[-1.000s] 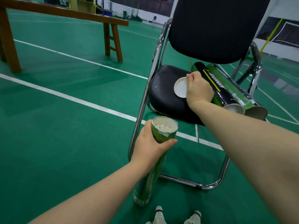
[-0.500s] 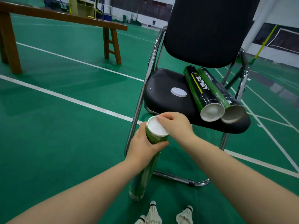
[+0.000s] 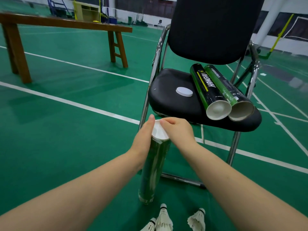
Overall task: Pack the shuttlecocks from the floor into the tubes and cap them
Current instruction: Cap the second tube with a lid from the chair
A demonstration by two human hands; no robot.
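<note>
The person's left hand (image 3: 143,139) and right hand (image 3: 178,132) are bare, and so are the wrists. The left forearm (image 3: 83,189) and right forearm (image 3: 233,180) show smooth, uncovered skin down to the picture's lower edge. Both look broad near the camera and slimmer toward the wrists.

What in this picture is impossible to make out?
Head view:
- Contents of the upright tube: covered by the white cap.
- Whether the cap is seated: right hand hides its rim.
- How many shuttlecocks: bottom edge cuts them off.
- Print on the green tube on the chair: too small.
</note>
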